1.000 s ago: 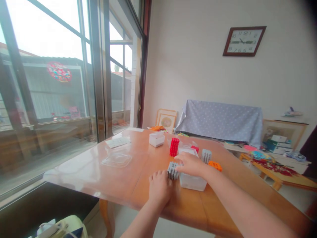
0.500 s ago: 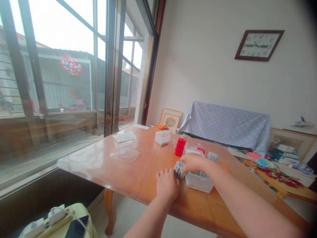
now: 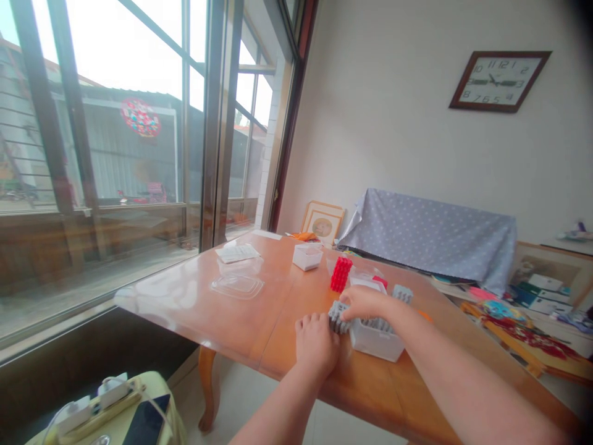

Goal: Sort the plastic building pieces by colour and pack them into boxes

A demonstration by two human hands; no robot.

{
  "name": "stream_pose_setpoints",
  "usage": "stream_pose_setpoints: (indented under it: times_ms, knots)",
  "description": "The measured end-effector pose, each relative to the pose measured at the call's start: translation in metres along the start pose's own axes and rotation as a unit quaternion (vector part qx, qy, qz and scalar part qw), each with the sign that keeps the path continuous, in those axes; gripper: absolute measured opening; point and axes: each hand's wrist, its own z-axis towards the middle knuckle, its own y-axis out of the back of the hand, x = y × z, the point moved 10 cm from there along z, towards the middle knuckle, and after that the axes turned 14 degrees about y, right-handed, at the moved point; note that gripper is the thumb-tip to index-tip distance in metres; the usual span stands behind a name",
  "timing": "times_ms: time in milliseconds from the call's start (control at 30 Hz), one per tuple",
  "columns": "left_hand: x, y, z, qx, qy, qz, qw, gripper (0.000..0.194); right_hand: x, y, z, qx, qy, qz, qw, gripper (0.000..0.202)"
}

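A small stack of grey interlocking plastic blocks [image 3: 338, 317] stands at the near side of the table, between my two hands. My right hand [image 3: 367, 303] reaches over from the right and pinches the upper part of the stack. Low against the stack's left side is my left hand [image 3: 315, 343], its fingers bent and its thumb side touching the blocks; the thumb itself is mostly hidden. Just right of them sits a clear plastic box [image 3: 377, 342] with more grey blocks in it, partly covered by my right hand and forearm. A red block stack [image 3: 341, 274] stands upright behind.
Another grey block piece [image 3: 403, 293] lies beyond my right wrist. Further back are a white box [image 3: 307, 256], a clear lid [image 3: 238, 286] and a paper packet [image 3: 238, 253]. The wooden table's [image 3: 278, 346] front edge runs close beneath my hands. Windows stand at the left.
The view has shifted slightly, so everything sits a little further right in the picture. Both hands stay at the grey blocks, with hardly any visible change in their hold.
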Motion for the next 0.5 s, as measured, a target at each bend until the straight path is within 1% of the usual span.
stream_pose_setpoints:
  times_ms: [100, 233, 367, 433, 500]
  knots:
    - [0.001, 0.000, 0.000, 0.004, 0.006, 0.004, 1.000, 0.025, 0.003, -0.001, 0.001, -0.005, 0.013, 0.003, 1.000, 0.019]
    - [-0.001, 0.000, 0.000, 0.006, -0.002, 0.003, 1.000, 0.026, 0.000, 0.012, -0.006, -0.051, 0.005, 0.011, 0.999, 0.031]
    - [0.000, -0.001, 0.001, 0.015, 0.001, 0.003, 1.000, 0.025, -0.012, 0.031, -0.027, -0.088, -0.023, 0.016, 0.996, 0.044]
    - [0.000, -0.001, 0.001, 0.015, -0.002, 0.004, 1.000, 0.025, -0.021, 0.035, -0.040, -0.089, -0.038, 0.020, 0.995, 0.046]
    - [0.000, -0.002, 0.002, 0.006, -0.007, 0.009, 1.000, 0.024, -0.031, 0.034, -0.051, -0.085, -0.053, 0.024, 0.995, 0.047]
